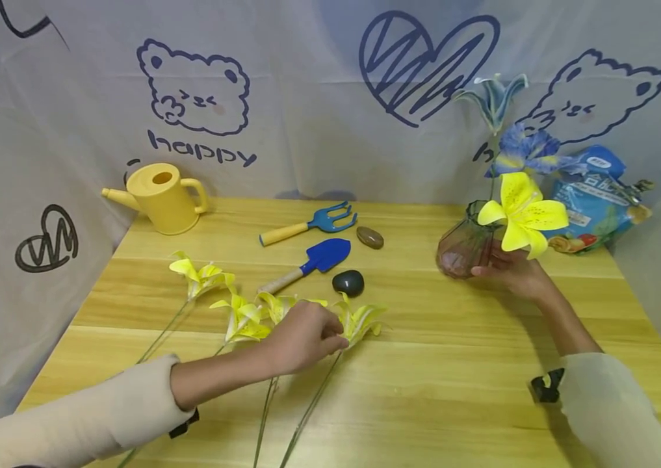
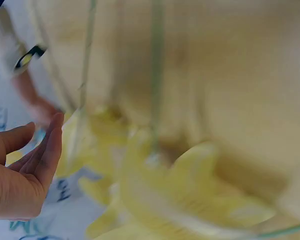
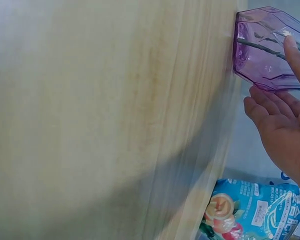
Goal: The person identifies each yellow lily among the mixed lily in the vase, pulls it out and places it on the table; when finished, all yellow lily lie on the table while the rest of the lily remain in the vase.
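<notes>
In the head view my left hand [image 1: 307, 337] is over several yellow artificial lilies, its fingertips beside the rightmost lily [image 1: 359, 322]. The left wrist view shows that hand [image 2: 22, 172] with thumb and fingers apart and nothing between them; the lily blooms [image 2: 155, 195] there are blurred. My right hand [image 1: 514, 272] holds the pinkish-purple glass vase [image 1: 461, 250], thumb on the near side and fingers around the other. Green stems show through the vase [image 3: 265, 70] in the right wrist view. A yellow lily [image 1: 523, 214], a blue-purple iris [image 1: 529, 153] and a blue-white lily [image 1: 494, 104] rise from it.
A yellow watering can [image 1: 163, 198] stands back left. Mid-table lie a blue hand fork [image 1: 330, 218], a blue trowel [image 1: 327, 255], a brown stone [image 1: 370, 237] and a black stone [image 1: 348, 283]. Behind the vase is a blue bag [image 1: 590, 201], against the printed cloth.
</notes>
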The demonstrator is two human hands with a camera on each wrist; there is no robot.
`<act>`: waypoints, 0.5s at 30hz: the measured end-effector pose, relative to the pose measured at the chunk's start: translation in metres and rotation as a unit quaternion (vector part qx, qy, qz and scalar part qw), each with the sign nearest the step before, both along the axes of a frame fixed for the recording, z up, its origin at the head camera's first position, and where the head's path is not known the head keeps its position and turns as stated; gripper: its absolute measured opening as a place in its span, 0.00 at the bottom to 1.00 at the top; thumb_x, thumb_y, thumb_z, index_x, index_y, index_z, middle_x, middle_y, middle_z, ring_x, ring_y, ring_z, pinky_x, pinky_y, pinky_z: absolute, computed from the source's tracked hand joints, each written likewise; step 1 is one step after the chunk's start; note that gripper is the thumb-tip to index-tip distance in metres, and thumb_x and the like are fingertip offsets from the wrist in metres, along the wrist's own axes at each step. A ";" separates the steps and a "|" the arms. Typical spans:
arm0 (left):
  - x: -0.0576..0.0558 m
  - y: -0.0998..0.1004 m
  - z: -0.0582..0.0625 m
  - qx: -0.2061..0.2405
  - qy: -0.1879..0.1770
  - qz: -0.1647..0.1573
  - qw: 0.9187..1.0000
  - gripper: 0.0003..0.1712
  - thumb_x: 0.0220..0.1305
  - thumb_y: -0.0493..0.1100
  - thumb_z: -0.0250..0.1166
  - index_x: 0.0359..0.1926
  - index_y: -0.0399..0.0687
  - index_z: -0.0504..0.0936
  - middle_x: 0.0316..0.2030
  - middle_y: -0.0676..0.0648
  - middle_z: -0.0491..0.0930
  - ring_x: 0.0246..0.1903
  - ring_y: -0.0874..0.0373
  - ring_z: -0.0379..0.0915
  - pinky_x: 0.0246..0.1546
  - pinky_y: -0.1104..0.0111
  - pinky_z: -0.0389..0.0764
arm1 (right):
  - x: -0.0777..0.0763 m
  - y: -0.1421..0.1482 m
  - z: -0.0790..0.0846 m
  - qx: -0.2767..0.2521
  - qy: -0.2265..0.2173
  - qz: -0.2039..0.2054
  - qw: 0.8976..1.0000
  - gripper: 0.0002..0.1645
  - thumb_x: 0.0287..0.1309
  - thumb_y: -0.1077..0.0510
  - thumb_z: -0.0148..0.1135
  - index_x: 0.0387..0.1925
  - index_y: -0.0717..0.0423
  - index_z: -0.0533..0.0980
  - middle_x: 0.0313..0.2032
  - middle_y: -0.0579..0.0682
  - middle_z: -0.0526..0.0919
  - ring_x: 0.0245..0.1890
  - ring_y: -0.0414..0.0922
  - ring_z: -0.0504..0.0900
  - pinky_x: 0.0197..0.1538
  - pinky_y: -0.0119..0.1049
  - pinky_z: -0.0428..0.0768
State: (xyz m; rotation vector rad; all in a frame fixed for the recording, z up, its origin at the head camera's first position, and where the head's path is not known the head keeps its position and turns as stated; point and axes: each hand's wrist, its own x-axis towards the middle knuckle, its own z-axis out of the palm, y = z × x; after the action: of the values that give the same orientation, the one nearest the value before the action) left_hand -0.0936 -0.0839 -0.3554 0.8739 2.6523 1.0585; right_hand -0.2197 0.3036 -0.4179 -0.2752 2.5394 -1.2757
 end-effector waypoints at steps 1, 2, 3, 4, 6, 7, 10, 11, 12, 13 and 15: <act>-0.004 0.004 0.006 0.014 -0.001 -0.001 1.000 0.05 0.52 0.38 0.65 0.22 0.42 0.82 0.15 0.54 0.77 0.14 0.71 0.67 0.17 0.79 0.70 | 0.000 0.000 -0.001 0.000 0.001 -0.001 1.000 0.50 0.52 0.48 0.60 0.65 0.65 0.43 0.63 0.65 0.49 0.60 0.61 0.53 0.55 0.52 0.61; -0.010 0.009 0.012 0.029 -0.008 -0.001 1.000 0.04 0.52 0.38 0.65 0.25 0.41 0.82 0.18 0.53 0.78 0.16 0.71 0.69 0.19 0.78 0.72 | 0.000 0.001 -0.001 -0.002 0.001 -0.004 1.000 0.50 0.52 0.48 0.60 0.65 0.65 0.43 0.63 0.65 0.49 0.60 0.61 0.53 0.55 0.52 0.62; -0.016 0.015 0.018 0.044 -0.017 -0.001 0.999 0.05 0.52 0.38 0.65 0.29 0.40 0.82 0.21 0.52 0.80 0.19 0.70 0.72 0.22 0.78 0.73 | 0.000 0.001 -0.002 -0.004 0.001 -0.005 1.000 0.50 0.52 0.48 0.60 0.65 0.65 0.43 0.63 0.65 0.49 0.60 0.61 0.53 0.55 0.51 0.62; -0.023 0.022 0.024 0.061 -0.029 0.000 0.998 0.08 0.51 0.37 0.65 0.34 0.39 0.82 0.24 0.51 0.81 0.23 0.69 0.74 0.25 0.78 0.75 | 0.000 0.002 -0.002 -0.006 0.002 -0.004 1.000 0.50 0.52 0.48 0.60 0.65 0.64 0.43 0.63 0.65 0.49 0.60 0.61 0.53 0.54 0.51 0.62; -0.040 0.039 0.033 0.093 -0.059 0.005 0.994 0.11 0.51 0.37 0.65 0.37 0.39 0.81 0.28 0.51 0.81 0.27 0.68 0.76 0.28 0.77 0.76 | 0.001 0.003 -0.003 -0.017 0.007 0.000 1.000 0.49 0.53 0.50 0.60 0.65 0.64 0.44 0.63 0.64 0.49 0.60 0.61 0.53 0.55 0.51 0.62; -0.049 0.049 0.037 0.110 -0.077 0.010 0.991 0.11 0.51 0.37 0.65 0.38 0.40 0.80 0.28 0.52 0.81 0.28 0.68 0.76 0.29 0.77 0.76 | 0.001 0.003 -0.004 -0.023 0.009 0.001 1.000 0.48 0.52 0.51 0.60 0.65 0.64 0.45 0.63 0.64 0.50 0.60 0.61 0.53 0.55 0.51 0.61; -0.076 0.082 0.044 0.152 -0.120 0.040 0.980 0.11 0.50 0.38 0.66 0.38 0.43 0.81 0.29 0.53 0.80 0.29 0.67 0.75 0.30 0.76 0.75 | 0.001 0.005 -0.007 -0.024 0.016 0.009 1.000 0.46 0.52 0.53 0.61 0.65 0.63 0.47 0.63 0.63 0.52 0.60 0.59 0.55 0.56 0.51 0.61; -0.085 0.093 0.045 0.163 -0.130 0.052 0.977 0.11 0.50 0.38 0.66 0.38 0.43 0.81 0.29 0.53 0.80 0.29 0.66 0.75 0.30 0.76 0.75 | 0.002 0.005 -0.007 -0.026 0.019 0.008 0.999 0.46 0.52 0.53 0.61 0.65 0.62 0.48 0.63 0.62 0.53 0.60 0.59 0.56 0.56 0.51 0.61; -0.093 0.103 0.046 0.169 -0.135 0.066 0.974 0.11 0.50 0.39 0.66 0.38 0.43 0.81 0.30 0.53 0.80 0.30 0.65 0.75 0.30 0.76 0.75 | 0.002 0.004 -0.008 -0.023 0.020 0.006 0.999 0.45 0.52 0.53 0.61 0.65 0.62 0.49 0.62 0.62 0.54 0.60 0.59 0.57 0.56 0.51 0.61; -0.102 0.114 0.045 0.171 -0.137 0.081 0.972 0.11 0.50 0.39 0.66 0.38 0.43 0.81 0.30 0.52 0.80 0.30 0.65 0.74 0.29 0.76 0.75 | 0.002 0.004 -0.008 -0.018 0.021 0.006 1.000 0.46 0.52 0.52 0.61 0.65 0.62 0.49 0.62 0.62 0.54 0.59 0.59 0.57 0.56 0.52 0.61; -0.117 0.133 0.042 0.163 -0.127 0.107 0.972 0.12 0.49 0.39 0.67 0.38 0.44 0.81 0.31 0.52 0.80 0.30 0.64 0.74 0.27 0.77 0.74 | 0.003 0.004 -0.009 -0.014 0.021 0.000 1.000 0.47 0.51 0.50 0.61 0.65 0.62 0.48 0.62 0.62 0.54 0.59 0.59 0.57 0.56 0.52 0.61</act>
State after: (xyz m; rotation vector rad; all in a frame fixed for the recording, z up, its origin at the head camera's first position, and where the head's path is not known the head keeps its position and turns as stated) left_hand -0.2103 0.0487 -0.3130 0.4625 2.4357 1.5758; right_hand -0.2167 0.3071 -0.4268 -0.3113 2.5569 -1.3208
